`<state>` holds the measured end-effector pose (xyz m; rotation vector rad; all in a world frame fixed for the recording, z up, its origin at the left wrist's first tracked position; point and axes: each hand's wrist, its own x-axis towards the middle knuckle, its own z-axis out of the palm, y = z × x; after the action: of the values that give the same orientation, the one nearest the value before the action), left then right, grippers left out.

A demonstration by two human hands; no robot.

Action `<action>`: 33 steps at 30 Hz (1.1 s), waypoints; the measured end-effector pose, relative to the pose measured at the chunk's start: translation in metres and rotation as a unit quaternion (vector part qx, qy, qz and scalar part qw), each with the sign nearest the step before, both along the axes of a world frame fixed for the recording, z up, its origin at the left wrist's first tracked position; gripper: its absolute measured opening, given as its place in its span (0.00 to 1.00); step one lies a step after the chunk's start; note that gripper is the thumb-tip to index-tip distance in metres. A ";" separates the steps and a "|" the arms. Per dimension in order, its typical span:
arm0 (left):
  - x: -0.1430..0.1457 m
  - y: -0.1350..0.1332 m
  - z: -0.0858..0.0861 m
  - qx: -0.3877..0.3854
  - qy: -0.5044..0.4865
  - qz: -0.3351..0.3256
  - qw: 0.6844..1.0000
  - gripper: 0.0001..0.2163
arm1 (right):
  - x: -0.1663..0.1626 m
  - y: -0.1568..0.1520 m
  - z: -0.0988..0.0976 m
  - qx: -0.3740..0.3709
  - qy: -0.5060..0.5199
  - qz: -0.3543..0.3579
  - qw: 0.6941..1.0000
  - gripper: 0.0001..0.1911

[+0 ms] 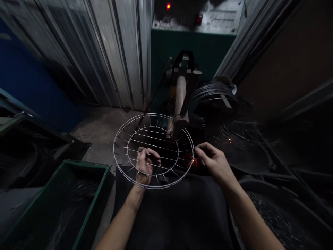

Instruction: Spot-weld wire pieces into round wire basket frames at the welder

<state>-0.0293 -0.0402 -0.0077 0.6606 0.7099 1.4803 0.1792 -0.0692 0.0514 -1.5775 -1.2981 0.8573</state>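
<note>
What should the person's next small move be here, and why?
Probably ease the right hand slightly up, away from the orange glow. In this view the glow shows just below and left of that hand, at the edge of the wire basket, though how close it really is can't be told.

The wire frame [156, 146] lies in the middle, above the dark cloth [174, 211], with the left hand [145, 165] seen through its wires and the right hand [213, 158] at its right rim. Behind it stands the machine [194, 45] — a coil of wire [213, 92] to the machine's front right, wall panels [119, 52] to its left. Near left sits a crate [87, 164] with wire pieces [85, 187] inside; near right, a basin [260, 181] holding metal bits [273, 211].
</note>
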 end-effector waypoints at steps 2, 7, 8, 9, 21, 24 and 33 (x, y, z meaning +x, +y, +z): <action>0.001 0.001 -0.001 0.004 0.000 0.015 1.000 0.12 | -0.003 0.006 0.000 -0.009 -0.001 0.002 1.000 0.19; 0.001 0.009 -0.003 0.005 0.002 0.024 1.000 0.12 | -0.009 0.019 0.003 -0.002 -0.007 0.002 1.000 0.21; 0.001 0.011 -0.003 0.006 0.004 0.022 1.000 0.12 | -0.010 0.021 0.005 -0.001 -0.003 0.000 1.000 0.21; 0.001 0.012 -0.003 0.007 0.005 0.023 1.000 0.12 | -0.011 0.023 0.007 0.000 0.001 -0.002 1.000 0.22; 0.001 0.020 -0.001 0.014 0.021 0.032 0.999 0.12 | -0.008 0.031 0.001 -0.002 0.032 0.014 0.999 0.21; 0.001 0.015 0.003 0.015 0.034 0.026 0.999 0.11 | -0.004 0.032 0.003 -0.029 0.040 0.020 0.999 0.21; 0.008 0.007 -0.004 0.025 0.054 0.061 0.996 0.11 | -0.004 0.042 0.012 -0.074 0.036 0.033 0.996 0.24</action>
<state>-0.0214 -0.0328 -0.0113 0.7509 0.8121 1.5880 0.1755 -0.0275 0.0638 -1.6089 -1.2645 1.0628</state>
